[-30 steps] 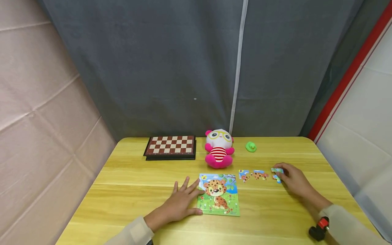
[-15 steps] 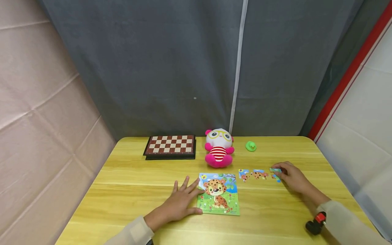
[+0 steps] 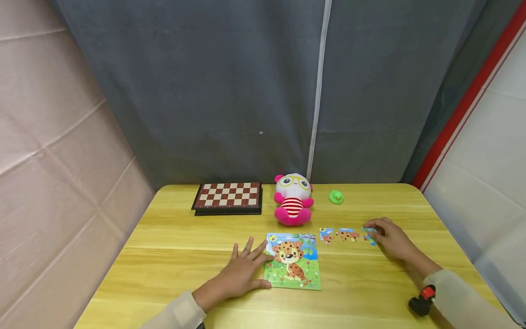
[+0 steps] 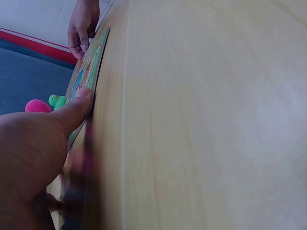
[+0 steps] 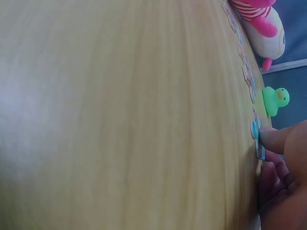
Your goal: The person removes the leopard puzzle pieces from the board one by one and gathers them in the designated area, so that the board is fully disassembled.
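Observation:
On the table lies a square leopard puzzle board (image 3: 292, 262). My left hand (image 3: 242, 269) rests flat at its left edge with fingers spread, the thumb and some fingertips touching the board; the left wrist view shows the thumb on its rim. To the board's right, leopard puzzle pieces lie in a row: a corner piece (image 3: 326, 234) and a spotted piece (image 3: 347, 235). At the row's right end my right hand (image 3: 392, 238) pinches a blue-green puzzle piece (image 3: 370, 237), low at the table. In the right wrist view the thumb covers part of this piece (image 5: 255, 129).
Behind the board sits a pink-and-white plush toy (image 3: 293, 201). A green rubber duck (image 3: 336, 197) stands to its right, and a chessboard box (image 3: 228, 198) lies to its left. A dark grey curtain (image 3: 230, 114) hangs beyond the table's (image 3: 176, 256) back edge.
My right hand has slid slightly left with the blue-green puzzle piece, bringing it closer to the spotted piece. My left hand stays in place on the board's edge.

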A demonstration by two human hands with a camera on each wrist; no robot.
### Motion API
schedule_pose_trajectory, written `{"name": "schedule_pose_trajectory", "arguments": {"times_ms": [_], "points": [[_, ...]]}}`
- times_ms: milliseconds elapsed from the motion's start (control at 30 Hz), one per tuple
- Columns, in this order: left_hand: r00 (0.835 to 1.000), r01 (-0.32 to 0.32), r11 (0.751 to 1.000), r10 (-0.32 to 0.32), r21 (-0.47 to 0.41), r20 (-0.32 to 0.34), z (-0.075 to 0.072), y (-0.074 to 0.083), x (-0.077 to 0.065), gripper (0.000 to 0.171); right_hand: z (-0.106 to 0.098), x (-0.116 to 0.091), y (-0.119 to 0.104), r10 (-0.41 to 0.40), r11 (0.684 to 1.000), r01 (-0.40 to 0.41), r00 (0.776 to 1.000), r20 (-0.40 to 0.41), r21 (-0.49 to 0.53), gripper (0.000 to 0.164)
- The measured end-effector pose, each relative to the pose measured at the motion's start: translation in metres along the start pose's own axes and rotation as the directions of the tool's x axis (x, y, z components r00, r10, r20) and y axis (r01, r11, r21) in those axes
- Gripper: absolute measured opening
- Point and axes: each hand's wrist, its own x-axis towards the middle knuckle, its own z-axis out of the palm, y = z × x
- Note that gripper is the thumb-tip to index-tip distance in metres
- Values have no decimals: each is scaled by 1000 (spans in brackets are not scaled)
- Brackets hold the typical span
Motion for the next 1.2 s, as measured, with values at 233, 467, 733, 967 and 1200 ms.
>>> {"name": "schedule_pose_trajectory", "arguments": {"times_ms": [233,467,733,967,1200], "points": [[1000,6,1000,-6,-4,7,-1,0,-1,73,0,-1,-1,16,1000,-16,1000,12,10,19],[1000,9,1000,-9,1,9,-2,2,-2,71,-3,-2,-4,39,999,-39,999,27,22,21],[1000,10,1000,-10,8,7,-1,0,0,72,-5,-2,-6,65,995,-67,997,36,72,25],[1000,8,1000,-8,6,5,0,-1,0,72,-6,0,-3,79,992,-82,996,40,100,27],[1000,6,1000,-6,7,0,0,0,0,72,-7,1,-6,86,991,-90,995,41,97,30]]}}
